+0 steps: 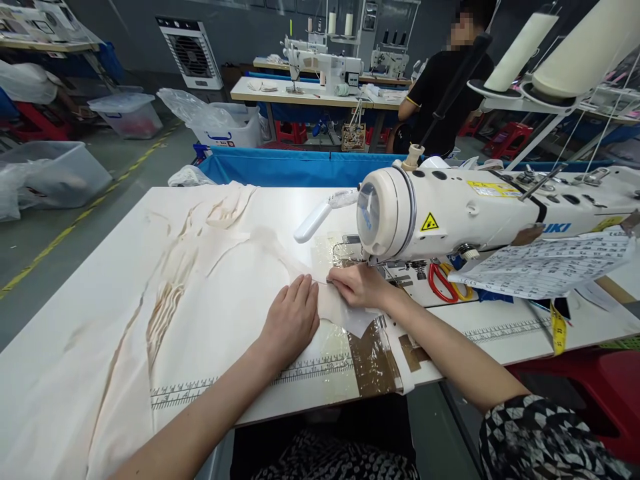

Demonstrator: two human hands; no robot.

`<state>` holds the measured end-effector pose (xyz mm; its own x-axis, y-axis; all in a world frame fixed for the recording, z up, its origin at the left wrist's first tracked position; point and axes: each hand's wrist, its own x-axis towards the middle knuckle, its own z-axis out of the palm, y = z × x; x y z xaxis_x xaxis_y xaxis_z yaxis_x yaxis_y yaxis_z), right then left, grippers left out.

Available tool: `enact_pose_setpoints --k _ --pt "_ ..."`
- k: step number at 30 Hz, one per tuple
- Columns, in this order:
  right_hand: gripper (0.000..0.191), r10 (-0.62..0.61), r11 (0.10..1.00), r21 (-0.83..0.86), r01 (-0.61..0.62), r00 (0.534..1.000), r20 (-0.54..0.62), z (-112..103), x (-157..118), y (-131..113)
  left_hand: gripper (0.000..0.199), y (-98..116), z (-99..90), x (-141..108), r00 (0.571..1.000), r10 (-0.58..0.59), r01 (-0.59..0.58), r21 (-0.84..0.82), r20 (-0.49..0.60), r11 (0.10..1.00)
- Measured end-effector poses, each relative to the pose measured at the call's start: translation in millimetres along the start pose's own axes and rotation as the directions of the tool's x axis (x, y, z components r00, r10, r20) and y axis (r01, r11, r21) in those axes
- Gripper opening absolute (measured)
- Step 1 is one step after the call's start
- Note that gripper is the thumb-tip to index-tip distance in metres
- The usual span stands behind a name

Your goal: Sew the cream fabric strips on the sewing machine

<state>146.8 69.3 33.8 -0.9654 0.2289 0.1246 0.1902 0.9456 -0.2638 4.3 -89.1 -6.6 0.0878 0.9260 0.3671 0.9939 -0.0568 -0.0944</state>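
Note:
Cream fabric (225, 257) lies across the white sewing table, gathered in folds on the left and running off the front edge. My left hand (295, 313) rests flat on its edge, fingers stretched out and pointing away from me. Just right of it, my right hand (357, 285) pinches the same fabric edge between thumb and fingers, close to the sewing machine (425, 207). The needle area is partly hidden behind that hand and the machine head. Beneath the right hand a thin, pale translucent piece (363, 325) sticks out over brown tape.
Red-handled scissors (440, 285) lie under the machine arm, beside a printed sheet (545, 263). A yellow measuring tape (558, 328) hangs near the front edge. Thread cones (523, 53) stand at upper right. Beyond a blue cloth trough (290, 167), a person in black (453, 87) stands near other machines.

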Motion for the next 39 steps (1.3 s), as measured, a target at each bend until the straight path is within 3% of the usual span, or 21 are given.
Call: enact_pose_setpoints --k 10,17,31,39 --pt "0.017 0.073 0.997 0.016 -0.072 0.995 -0.072 6 -3 -8 0.042 -3 -12.5 11 0.996 0.06 -0.057 -0.048 0.068 0.997" --pt "0.017 0.113 0.993 0.055 -0.107 0.987 -0.111 5 -3 -6 0.045 6 -1.9 7 0.997 0.074 -0.073 -0.035 0.022 0.997" --pt "0.019 0.104 0.993 -0.043 -0.106 0.993 -0.052 6 2 -12 0.046 4 1.0 6 0.997 0.078 -0.077 -0.089 0.005 0.993" --pt "0.015 0.162 0.978 -0.131 -0.161 0.987 -0.003 -5 -16 -12 0.044 3 -0.4 7 0.998 0.068 -0.066 -0.119 0.017 0.991"
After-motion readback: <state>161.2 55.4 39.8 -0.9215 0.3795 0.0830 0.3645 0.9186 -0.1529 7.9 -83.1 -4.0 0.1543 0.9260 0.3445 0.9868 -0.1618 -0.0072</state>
